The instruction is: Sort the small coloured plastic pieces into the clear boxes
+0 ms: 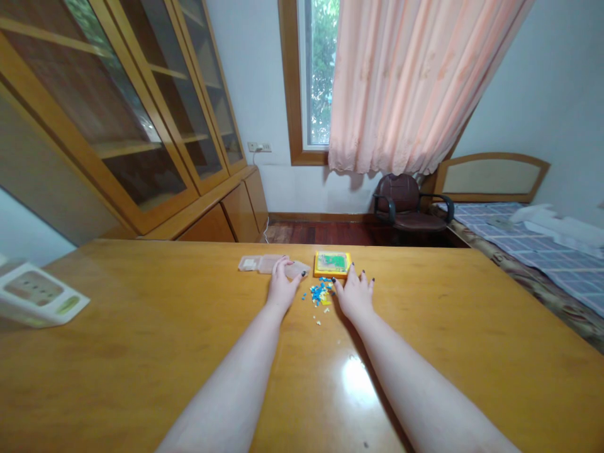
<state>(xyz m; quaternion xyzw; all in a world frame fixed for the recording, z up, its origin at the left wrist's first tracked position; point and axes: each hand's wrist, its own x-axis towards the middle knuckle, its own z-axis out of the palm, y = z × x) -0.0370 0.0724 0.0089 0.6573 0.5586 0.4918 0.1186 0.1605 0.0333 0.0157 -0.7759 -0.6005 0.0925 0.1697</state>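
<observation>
My left hand (282,289) is over a clear plastic case (268,263) lying on the table. Its fingers reach across the case and its thumb is at the right end, gripping it. My right hand (356,296) is spread open, palm down. Its thumb tip is beside a small pile of blue, white and yellow pieces (321,292), and its index finger reaches the right corner of a yellow box (324,274). A green shape shows on top of that box. A few white bits lie nearer to me, apart from the pile.
The wooden table (165,352) spreads under both arms. A white box with cut-out windows (38,292) stands at its left edge. Beyond are a glass-door cabinet (155,94), a brown armchair (403,201), a pink curtain (401,82) and a bed (533,226) on the right.
</observation>
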